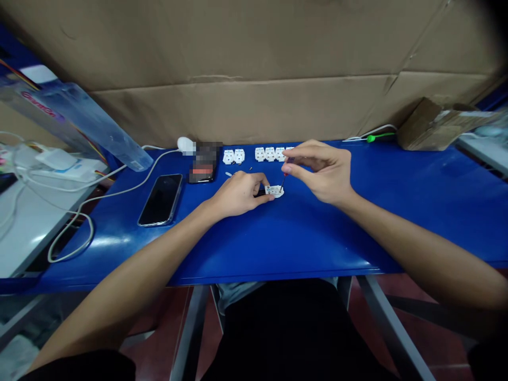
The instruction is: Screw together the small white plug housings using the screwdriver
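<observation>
My left hand (pixel 242 193) pinches a small white plastic piece (pixel 277 191) near the middle of the blue table, its thumb and fingers at the left end. A dark part shows between the fingers and the piece. My right hand (pixel 323 172) is closed around the red handle of a small screwdriver (pixel 283 180), which points down with its tip at the white piece. Behind my hands stand several similar white plastic pieces (pixel 260 154) in a row, partly covered by my right hand. Two more white pieces (pixel 234 156) stand to their left.
A phone (pixel 161 200) lies at left beside a dark, partly blurred object (pixel 203 166). White cables (pixel 89 227) loop across the table's left end. A clear plastic box (pixel 103 124) leans there. A cardboard box (pixel 432 127) stands back right. Cardboard (pixel 246 63) walls off the rear.
</observation>
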### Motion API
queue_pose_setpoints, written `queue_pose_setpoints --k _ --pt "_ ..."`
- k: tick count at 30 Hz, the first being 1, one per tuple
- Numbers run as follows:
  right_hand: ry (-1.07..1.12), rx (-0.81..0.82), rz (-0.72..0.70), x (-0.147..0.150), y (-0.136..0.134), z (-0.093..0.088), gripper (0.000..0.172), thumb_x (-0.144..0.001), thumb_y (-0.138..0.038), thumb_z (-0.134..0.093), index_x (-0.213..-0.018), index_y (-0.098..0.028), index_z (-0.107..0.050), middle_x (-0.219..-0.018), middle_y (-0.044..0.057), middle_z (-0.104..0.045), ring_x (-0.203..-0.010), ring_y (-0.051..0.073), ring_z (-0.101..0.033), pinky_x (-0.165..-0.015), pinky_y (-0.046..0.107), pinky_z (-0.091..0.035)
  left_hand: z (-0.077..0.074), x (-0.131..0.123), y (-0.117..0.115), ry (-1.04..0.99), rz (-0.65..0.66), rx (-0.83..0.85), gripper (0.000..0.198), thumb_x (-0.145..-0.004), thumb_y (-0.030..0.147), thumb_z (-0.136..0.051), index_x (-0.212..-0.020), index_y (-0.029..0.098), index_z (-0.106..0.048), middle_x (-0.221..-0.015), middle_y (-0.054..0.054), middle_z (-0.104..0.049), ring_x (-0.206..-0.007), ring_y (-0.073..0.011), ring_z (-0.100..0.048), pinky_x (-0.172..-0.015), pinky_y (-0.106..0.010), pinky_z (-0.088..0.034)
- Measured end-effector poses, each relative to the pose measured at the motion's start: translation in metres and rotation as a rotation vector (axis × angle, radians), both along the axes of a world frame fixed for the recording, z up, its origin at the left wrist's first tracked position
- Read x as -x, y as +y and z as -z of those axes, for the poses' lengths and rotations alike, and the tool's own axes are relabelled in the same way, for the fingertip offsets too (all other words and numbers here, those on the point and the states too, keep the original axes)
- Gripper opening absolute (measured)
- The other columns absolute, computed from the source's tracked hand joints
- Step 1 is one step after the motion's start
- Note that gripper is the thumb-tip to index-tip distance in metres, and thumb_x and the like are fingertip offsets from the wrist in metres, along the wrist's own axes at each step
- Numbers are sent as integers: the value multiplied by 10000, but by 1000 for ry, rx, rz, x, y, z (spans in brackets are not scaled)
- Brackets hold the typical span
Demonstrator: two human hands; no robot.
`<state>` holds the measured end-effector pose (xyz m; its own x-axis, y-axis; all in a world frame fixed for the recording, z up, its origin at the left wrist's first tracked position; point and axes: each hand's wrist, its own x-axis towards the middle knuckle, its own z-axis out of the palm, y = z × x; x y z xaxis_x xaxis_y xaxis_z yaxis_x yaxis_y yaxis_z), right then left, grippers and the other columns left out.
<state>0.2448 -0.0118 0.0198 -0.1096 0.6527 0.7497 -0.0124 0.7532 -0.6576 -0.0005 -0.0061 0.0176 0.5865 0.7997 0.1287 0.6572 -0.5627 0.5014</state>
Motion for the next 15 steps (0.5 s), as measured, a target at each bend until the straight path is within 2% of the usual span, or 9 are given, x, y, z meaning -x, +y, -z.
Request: queue_pose_setpoints --k 3,7,11,15 --pt "18 32 -23 0 -2 -1 322 -861 -287 -1024 -1157 -379 -935 -960 -28 -847 -806 150 -808 -772 333 -747 0 0 0 9 7 -3 243 -1011 391 -872 -1136 189 -816 -643 60 -585 -542 -129 -491 -623 -345 -337" --pt "5 97 -85 -1 -4 -3 291 -920 -273 -971 -1195 -359 -923 -1047 -28 -900 -887 169 -859 -855 349 -758 -1 0 0 8 14 -1 230 -1017 388 -858 -1118 187 -808 -652 52 -591 -546 -130 -488 -618 -342 -324" --pt "-55 160 -173 -4 -2 -5 295 -987 -402 -912 -1269 -322 -892 -1131 -1 -913 -997 201 -879 -943 388 -759 -1 0 0 -2 19 0 234 -1003 400 -860 -1087 190 -799 -658 44 -608 -563 -138 -511 -617 -340 -311" --pt "-87 130 -160 -4 -2 -4 289 -1017 -473 -867 -1257 -311 -870 -1153 20 -888 -1009 198 -860 -920 372 -749 -2 1 0 -3 26 -9 228 -1009 392 -849 -1095 187 -799 -683 31 -630 -583 -144 -537 -627 -341 -325"
